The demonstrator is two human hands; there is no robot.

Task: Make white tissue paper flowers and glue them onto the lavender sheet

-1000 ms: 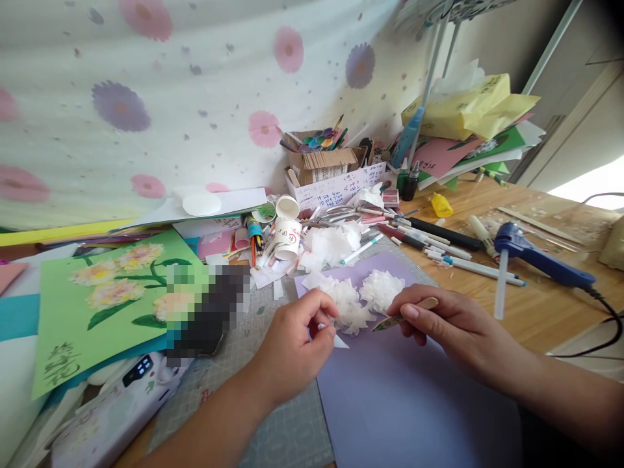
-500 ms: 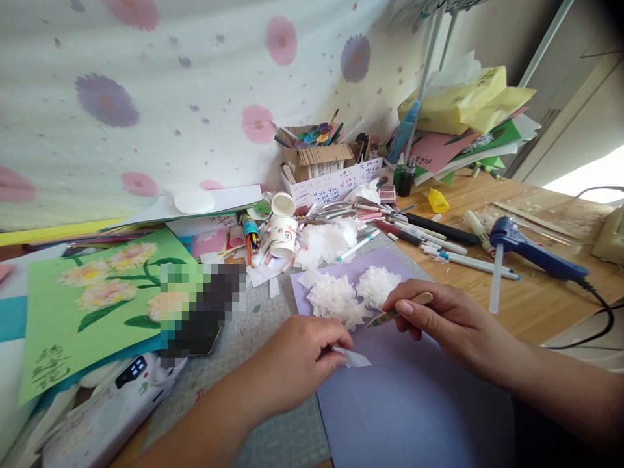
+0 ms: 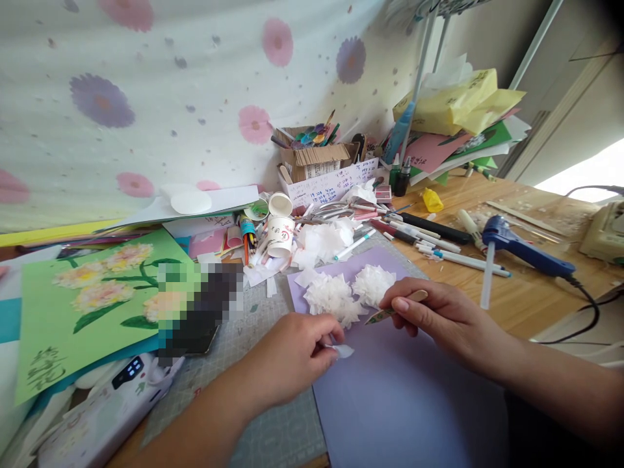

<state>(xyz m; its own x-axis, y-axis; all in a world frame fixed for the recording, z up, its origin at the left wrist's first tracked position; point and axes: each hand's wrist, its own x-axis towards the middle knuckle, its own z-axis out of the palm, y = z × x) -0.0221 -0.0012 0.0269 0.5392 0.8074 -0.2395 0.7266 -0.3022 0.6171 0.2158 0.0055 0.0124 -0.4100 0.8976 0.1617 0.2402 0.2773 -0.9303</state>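
Observation:
My left hand (image 3: 305,351) pinches a small piece of white tissue paper (image 3: 344,351) over the purple sheet (image 3: 400,396). Between the thumb and fingers of my right hand (image 3: 429,309) is a flat wooden stick (image 3: 385,314), its pointed, greenish end aimed down to the left. Just beyond both hands, two ruffled white paper flowers (image 3: 332,298) sit on the upper part of the sheet, the right one (image 3: 373,285) close to my right fingertips. Under the sheet's left side lies a grey cutting mat (image 3: 273,416).
A blue hot glue gun (image 3: 526,250) with a cord lies at the right beside several markers (image 3: 463,261). Paper cups (image 3: 280,235), crumpled tissue (image 3: 325,240) and a cardboard box (image 3: 316,159) stand behind. At left are a green flower picture (image 3: 43,305), a dark phone (image 3: 202,341) and a white device (image 3: 107,409).
The paper piece in my left hand has turned and now shows less beyond the fingertips. My right hand holds the stick in nearly the same place. The view has shifted slightly.

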